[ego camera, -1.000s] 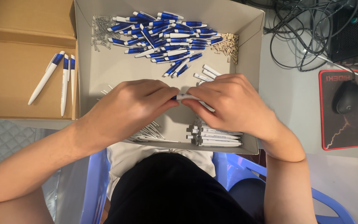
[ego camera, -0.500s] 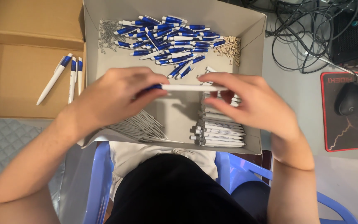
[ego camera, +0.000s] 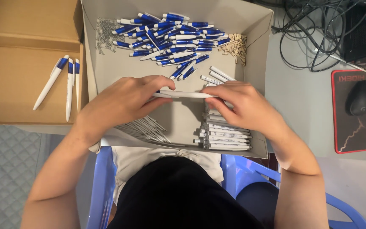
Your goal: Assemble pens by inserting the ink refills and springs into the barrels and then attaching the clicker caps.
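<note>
Seated over a shallow grey cardboard tray [ego camera: 259, 85], a person holds a slim white plastic pen barrel [ego camera: 187, 94] level between both hands at the tray's centre. The left hand [ego camera: 126, 101] is curled, thumb and fingertips pinching the barrel's left end; the right hand [ego camera: 240, 104] pinches the opposite end, its remaining fingers loosely bent above a stack of white pen barrels [ego camera: 225, 138] lying side by side at the tray's 5 o'clock corner. Neither hand is fully clenched or spread flat.

At the tray's 12 o'clock edge lies a loose heap of blue-and-white pen parts [ego camera: 170, 34], with a small pile of thin metal springs [ego camera: 105, 34] at 11 o'clock and a cluster of small beige plastic pieces [ego camera: 235, 46] at 1 o'clock. A fan of thin white ink refills [ego camera: 145, 129] rests at 7 o'clock, just below the left hand.

At the tray's 9 o'clock, a brown cardboard box [ego camera: 18, 63] holds three finished blue-and-white pens [ego camera: 62, 85]. At 3 o'clock, a black computer mouse [ego camera: 361, 97] sits on a black, red-edged mouse pad [ego camera: 356, 131], with tangled black cables [ego camera: 314, 29] beyond.
</note>
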